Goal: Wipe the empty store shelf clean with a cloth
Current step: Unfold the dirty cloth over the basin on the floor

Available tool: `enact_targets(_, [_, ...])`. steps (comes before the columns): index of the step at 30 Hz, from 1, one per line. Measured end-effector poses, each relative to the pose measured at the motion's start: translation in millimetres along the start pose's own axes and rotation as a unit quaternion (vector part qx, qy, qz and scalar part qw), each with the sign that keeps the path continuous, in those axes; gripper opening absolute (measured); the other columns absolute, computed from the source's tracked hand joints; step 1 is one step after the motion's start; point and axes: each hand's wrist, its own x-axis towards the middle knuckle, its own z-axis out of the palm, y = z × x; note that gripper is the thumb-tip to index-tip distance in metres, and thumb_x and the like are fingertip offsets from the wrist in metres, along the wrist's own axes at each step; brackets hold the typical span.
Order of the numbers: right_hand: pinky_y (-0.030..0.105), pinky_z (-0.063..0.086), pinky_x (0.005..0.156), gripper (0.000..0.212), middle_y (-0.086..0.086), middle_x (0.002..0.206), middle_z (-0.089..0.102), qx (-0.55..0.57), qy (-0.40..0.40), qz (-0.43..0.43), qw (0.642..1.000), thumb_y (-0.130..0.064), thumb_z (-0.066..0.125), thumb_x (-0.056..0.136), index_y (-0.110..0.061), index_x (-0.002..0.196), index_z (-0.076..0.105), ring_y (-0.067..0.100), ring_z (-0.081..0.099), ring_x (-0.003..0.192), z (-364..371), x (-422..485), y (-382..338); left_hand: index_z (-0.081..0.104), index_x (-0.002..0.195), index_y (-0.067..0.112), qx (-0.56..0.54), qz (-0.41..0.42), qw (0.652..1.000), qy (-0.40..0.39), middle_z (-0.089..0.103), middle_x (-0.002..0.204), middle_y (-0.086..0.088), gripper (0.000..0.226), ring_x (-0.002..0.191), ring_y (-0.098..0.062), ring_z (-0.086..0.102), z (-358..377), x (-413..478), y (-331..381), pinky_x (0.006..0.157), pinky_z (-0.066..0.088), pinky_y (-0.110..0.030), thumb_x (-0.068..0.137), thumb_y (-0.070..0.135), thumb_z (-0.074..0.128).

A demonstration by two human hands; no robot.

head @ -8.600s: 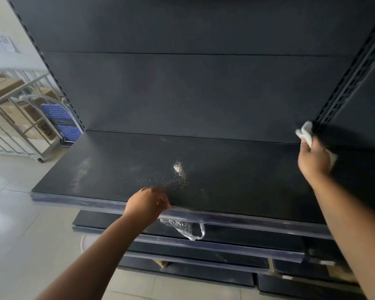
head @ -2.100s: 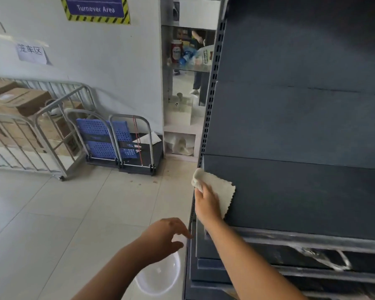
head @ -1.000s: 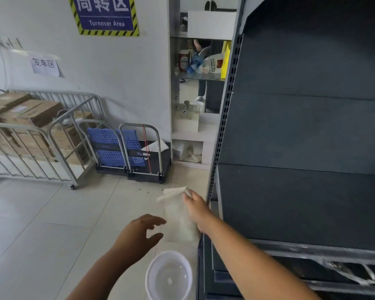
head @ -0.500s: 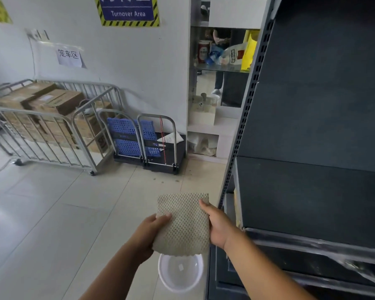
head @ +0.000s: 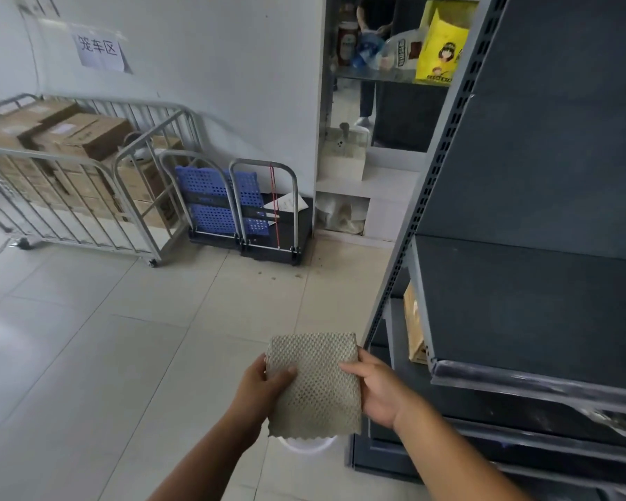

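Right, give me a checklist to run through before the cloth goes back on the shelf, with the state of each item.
1. Cloth held securely: ok, the left hand and the right hand each grip a side edge.
2. Cloth spread flat, not bunched: ok, it hangs as a flat rectangle.
3. Cloth face clean enough to wipe: cannot tell, only a faint darker patch shows low on the right.
4. Shelf free of items: ok, its dark top is bare.
5. Shelf free of dust: cannot tell, the surface is too dark and only partly in view.
6. White basin on the floor out of the way: ok, it sits below the cloth, beside the shelving.
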Motion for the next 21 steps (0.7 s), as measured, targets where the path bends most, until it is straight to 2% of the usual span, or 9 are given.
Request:
enact_targets(3, [0.054,0.050,0.093,0.044,0.021,0.122,0.065,-0.058,-0.007,0.029,0.998,0.001,0.058,0.085,-0.022,0.124,0.058,0.041,0.059,0.113,-8,9,19,0.065,0.106,0.021,-0.011,-0.013,1.000,0.026,0.075,0.100,-0.004,0.023,0.090,-0.023,0.071,-16,12,-16,0.067,0.060,-0.034,0.084,0.021,0.070])
enact_targets(5, [0.047,0.056,0.079,0.044,0.017,0.115,0.069,-0.124,0.042,0.071,0.989,-0.002,0.060,0.086,-0.027,0.122,0.057,0.037,0.066,0.103,-14,15,35,0.064,0.106,0.022,-0.002,-0.037,0.999,0.029,0.074,0.101,-0.004,0.024,0.090,-0.023,0.071,-23,23,-31,0.070,0.060,-0.039,0.083,0.022,0.071])
enact_targets(7, [0.037,0.056,0.064,0.043,0.012,0.103,0.074,-0.166,0.082,0.087,0.979,0.000,0.060,0.084,-0.029,0.117,0.057,0.028,0.071,0.088,-21,24,49,0.063,0.105,0.025,0.032,-0.068,0.997,0.010,0.074,0.101,-0.005,0.027,0.088,-0.020,0.071,-26,33,-46,0.069,0.059,-0.037,0.081,0.018,0.073])
enact_targets(11, [0.031,0.055,0.054,0.041,0.004,0.090,0.075,-0.218,0.150,0.090,0.960,0.007,0.054,0.085,-0.028,0.107,0.054,0.022,0.072,0.076,-36,48,70,0.057,0.107,0.034,0.106,-0.137,0.984,-0.045,0.069,0.102,-0.007,0.043,0.087,-0.021,0.069,-31,47,-77,0.068,0.061,-0.038,0.076,0.009,0.071])
enact_targets(13, [0.031,0.054,0.056,0.034,0.005,0.095,0.071,-0.238,0.179,0.109,0.948,0.006,0.053,0.086,-0.019,0.108,0.055,0.023,0.069,0.080,-44,60,84,0.056,0.111,0.032,0.117,-0.188,0.974,-0.048,0.067,0.100,-0.014,0.048,0.085,-0.029,0.068,-37,49,-97,0.069,0.061,-0.045,0.074,0.002,0.066])
enact_targets(15, [0.028,0.054,0.056,0.028,0.006,0.095,0.070,-0.248,0.190,0.119,0.942,0.007,0.053,0.085,-0.007,0.108,0.058,0.021,0.068,0.079,-51,71,101,0.057,0.113,0.031,0.101,-0.229,0.967,-0.042,0.065,0.094,-0.018,0.052,0.076,-0.029,0.066,-43,51,-115,0.069,0.060,-0.050,0.075,-0.005,0.061])
enact_targets(16, [0.028,0.054,0.056,0.027,0.007,0.095,0.070,-0.254,0.191,0.116,0.941,0.007,0.054,0.085,-0.007,0.107,0.059,0.020,0.068,0.078,-55,79,108,0.058,0.112,0.031,0.093,-0.238,0.966,-0.034,0.065,0.090,-0.017,0.053,0.073,-0.027,0.065,-46,56,-122,0.068,0.059,-0.050,0.076,-0.007,0.060])
enact_targets(18, [0.036,0.059,0.068,0.027,0.007,0.097,0.071,-0.269,0.194,0.106,0.937,0.005,0.057,0.084,-0.013,0.104,0.060,0.021,0.069,0.081,-58,98,116,0.060,0.111,0.031,0.090,-0.241,0.966,-0.022,0.066,0.085,-0.012,0.054,0.070,-0.023,0.066,-52,73,-133,0.065,0.059,-0.046,0.076,-0.010,0.058])
enact_targets(21, [0.046,0.055,0.080,0.029,0.003,0.094,0.071,-0.277,0.210,0.095,0.933,0.002,0.058,0.085,-0.020,0.103,0.060,0.024,0.069,0.086,-66,128,124,0.060,0.108,0.029,0.101,-0.244,0.964,-0.011,0.068,0.090,-0.013,0.051,0.078,-0.025,0.069,-58,107,-146,0.064,0.060,-0.042,0.077,-0.011,0.058])
